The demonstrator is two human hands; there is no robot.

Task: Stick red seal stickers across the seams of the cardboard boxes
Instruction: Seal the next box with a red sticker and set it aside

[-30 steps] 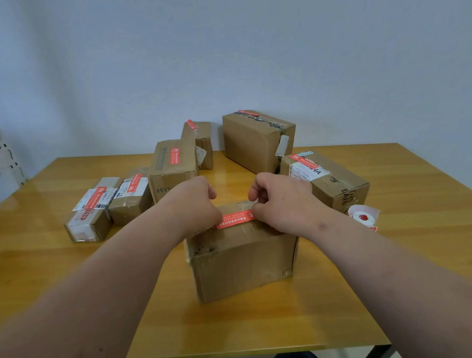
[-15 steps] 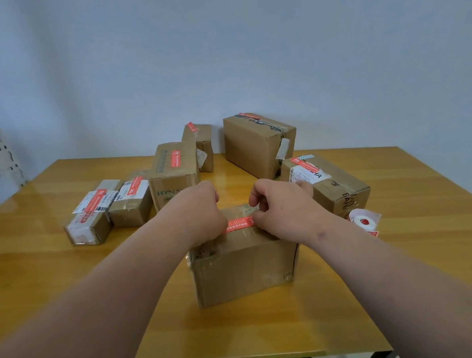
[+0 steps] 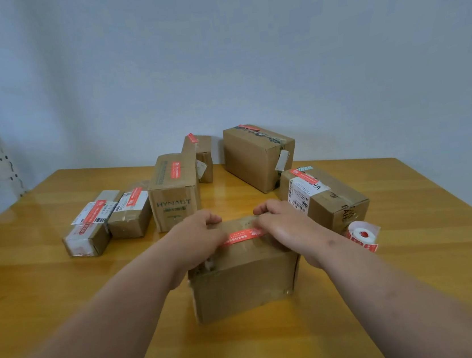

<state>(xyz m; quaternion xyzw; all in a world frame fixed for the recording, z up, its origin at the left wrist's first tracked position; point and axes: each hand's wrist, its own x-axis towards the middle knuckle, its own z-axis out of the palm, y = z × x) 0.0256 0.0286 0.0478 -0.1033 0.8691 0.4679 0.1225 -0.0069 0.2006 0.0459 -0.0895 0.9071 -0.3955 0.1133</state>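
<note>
2 hands, left hand (image 3: pixel 199 240), right hand (image 3: pixel 283 226), pinch grip on red sticker (image 3: pixel 243 235), lengthwise left-right atop box (image 3: pixel 242 285)

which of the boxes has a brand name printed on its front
The tall brown cardboard box just behind the left hand: "HYNAUT" is printed on its near face. No other front shows a brand.

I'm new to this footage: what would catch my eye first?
Both hands, left and right, rest on the nearest cardboard box at the table's centre, a red seal sticker stretched between them. Behind it, six more boxes form an arc, each already bearing red.
</note>
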